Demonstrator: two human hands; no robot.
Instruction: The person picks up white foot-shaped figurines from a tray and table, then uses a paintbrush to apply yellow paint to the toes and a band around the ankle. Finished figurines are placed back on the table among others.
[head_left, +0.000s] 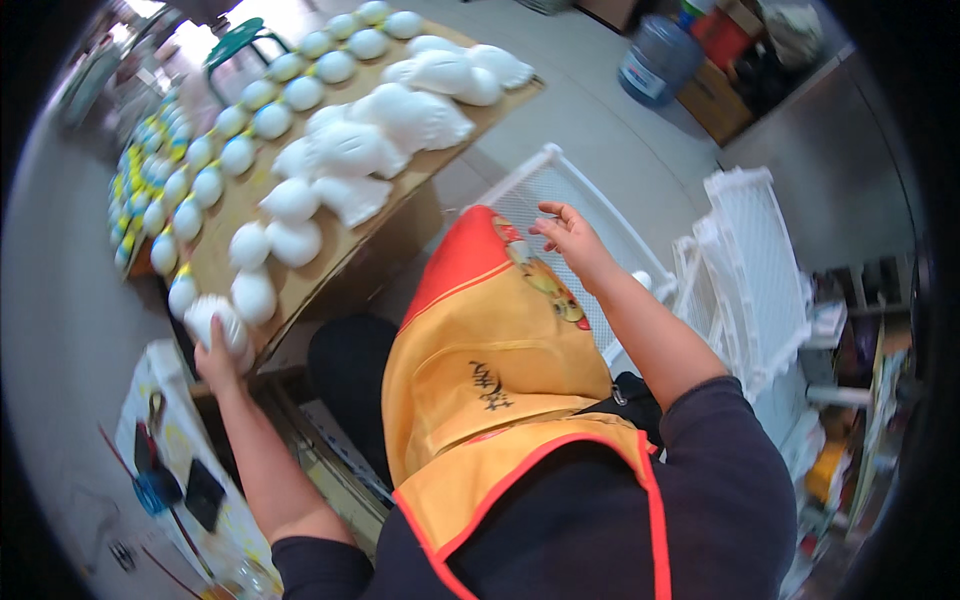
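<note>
My left hand (217, 366) is at the near left corner of a cardboard-topped table (330, 274), thumb on a white rounded moulded piece (212, 315) with ridges on its surface. The fingers beneath it are hidden. Close by are plain white rounded pieces (253, 296), and a row of larger white moulded pieces (352, 146) runs along the table's edge. My right hand (574, 241) is in the air above a white mesh tray (592, 210), fingers apart and holding nothing. One small white piece (641, 279) shows at the tray's right side, beside my forearm.
Many white egg-shaped pieces with yellow parts (237, 155) line the table's far side. White mesh trays (754, 277) are stacked at right. A water jug (660, 60) and a cardboard box (712, 101) stand behind. At lower left, a phone-like black object (203, 495) lies on a white surface.
</note>
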